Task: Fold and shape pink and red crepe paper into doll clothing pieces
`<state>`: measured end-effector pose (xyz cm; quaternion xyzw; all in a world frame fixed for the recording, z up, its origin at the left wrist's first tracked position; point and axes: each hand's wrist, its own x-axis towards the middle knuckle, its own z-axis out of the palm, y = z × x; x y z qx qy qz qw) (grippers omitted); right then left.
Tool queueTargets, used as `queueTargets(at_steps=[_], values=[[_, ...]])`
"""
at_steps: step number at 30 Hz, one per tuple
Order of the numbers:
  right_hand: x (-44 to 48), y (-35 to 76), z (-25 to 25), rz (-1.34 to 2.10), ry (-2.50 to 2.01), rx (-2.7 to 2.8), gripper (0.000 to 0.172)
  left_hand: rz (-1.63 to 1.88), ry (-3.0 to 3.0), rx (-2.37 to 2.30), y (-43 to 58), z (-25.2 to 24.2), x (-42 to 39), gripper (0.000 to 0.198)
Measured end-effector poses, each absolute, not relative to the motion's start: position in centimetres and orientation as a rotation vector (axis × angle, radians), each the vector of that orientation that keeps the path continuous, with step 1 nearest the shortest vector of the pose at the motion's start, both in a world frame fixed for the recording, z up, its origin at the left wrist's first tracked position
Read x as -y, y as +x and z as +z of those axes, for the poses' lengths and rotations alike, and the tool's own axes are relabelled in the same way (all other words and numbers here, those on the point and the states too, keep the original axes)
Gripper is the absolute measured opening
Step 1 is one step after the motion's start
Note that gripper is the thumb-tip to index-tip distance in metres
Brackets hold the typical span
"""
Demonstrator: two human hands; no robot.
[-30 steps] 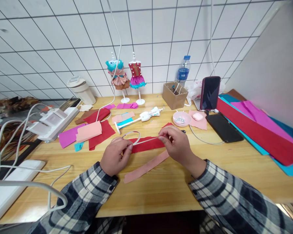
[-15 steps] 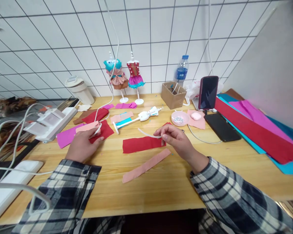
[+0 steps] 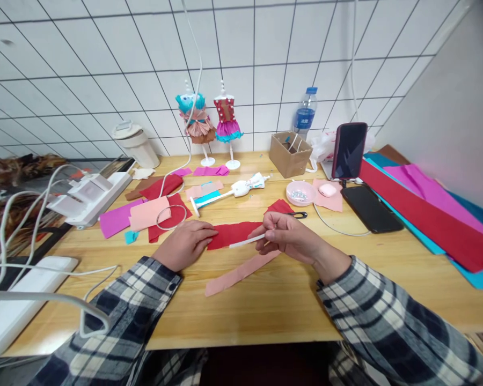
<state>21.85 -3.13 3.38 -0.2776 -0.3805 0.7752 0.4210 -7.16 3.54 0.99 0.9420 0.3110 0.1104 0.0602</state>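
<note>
My right hand (image 3: 287, 237) pinches one end of a short white strip (image 3: 246, 242), which sticks out to the left just above a red cloth strip (image 3: 236, 232) on the wooden table (image 3: 273, 305). My left hand (image 3: 186, 244) lies knuckles up, its fingers flat and its fingertips on the red strip's left end. A long pink cloth strip (image 3: 241, 271) lies slantwise in front of both hands. A white loop of tape (image 3: 166, 217) rests on pink and red cloth pieces (image 3: 148, 213) to the left.
A white doll mannequin (image 3: 241, 188) lies behind the red strip, and two dressed ones (image 3: 211, 115) stand by the wall. Also there: a pink bead dish (image 3: 300, 193), black scissors handle (image 3: 300, 215), cardboard box (image 3: 290, 155), two phones (image 3: 349, 150), coloured paper sheets (image 3: 430, 214) right, cables and power strips (image 3: 86, 195) left.
My left hand carried the white loop left, left it on the pink piece, and came back to the red strip. My right hand kept a short white strip and lowered it.
</note>
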Motion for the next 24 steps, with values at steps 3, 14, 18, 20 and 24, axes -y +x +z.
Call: queueTargets(at_steps=[3,14,18,20,24], values=[[3.2,21.5,3.0,1.914,-0.774,0.976,0.040,0.322,2.830,-0.994,-6.9,1.2,-3.0,0.025],[2.9,18.0,2.8,1.754,-0.944,1.151,0.039,0.702,2.331,-0.828,-7.3,2.9,-2.0,0.053],[3.2,16.4,3.0,1.548,-1.061,1.242,0.036,0.569,2.359,-0.792,-5.9,3.4,-0.6,0.062],[3.3,16.3,2.8,1.479,-1.094,1.265,0.035,0.560,2.384,-0.854,-5.5,3.4,-0.1,0.049],[3.3,17.3,2.6,1.112,-1.244,1.416,0.026,0.595,2.451,-0.894,-5.4,3.2,0.0,0.032]])
